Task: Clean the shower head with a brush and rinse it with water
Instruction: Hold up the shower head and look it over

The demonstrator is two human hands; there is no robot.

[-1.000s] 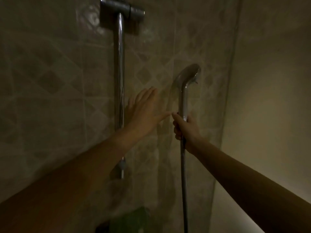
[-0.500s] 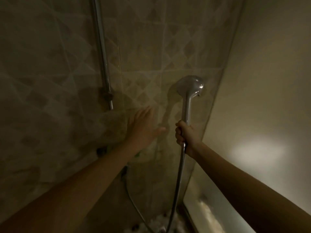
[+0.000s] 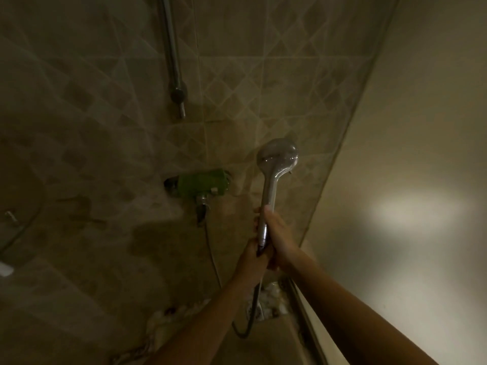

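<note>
the shower head [image 3: 278, 159] stands upright in the air just to the right of the green fitting [image 3: 201, 183] on the tiled wall [image 3: 263, 83], with its round head a little higher than that fitting. it is silver and glossy, with a domed round top that catches pale highlights and a small nub under its right edge. a long, slim handle tapers down from it. the light is too dim to make out nozzles or any dirt.

the right hand [image 3: 279, 238] grasps the handle below and to the right of the green fitting, thumb laid up along the front and fingers wrapped round from behind. the left hand [image 3: 253, 259] is clenched round the very bottom of the handle, just under the right hand, where the dark hose [image 3: 250, 312] joins. both hands touch each other there.

the hose drops from the handle and loops low, far below the green fitting, over a floor drain [image 3: 259, 310]. a thin second line runs down from a chrome outlet under the fitting. a chrome rail [image 3: 172, 48] ends above the fitting, slightly to its left. well to the right of the fitting a plain side wall [image 3: 421, 127] carries a soft patch of light.
</note>
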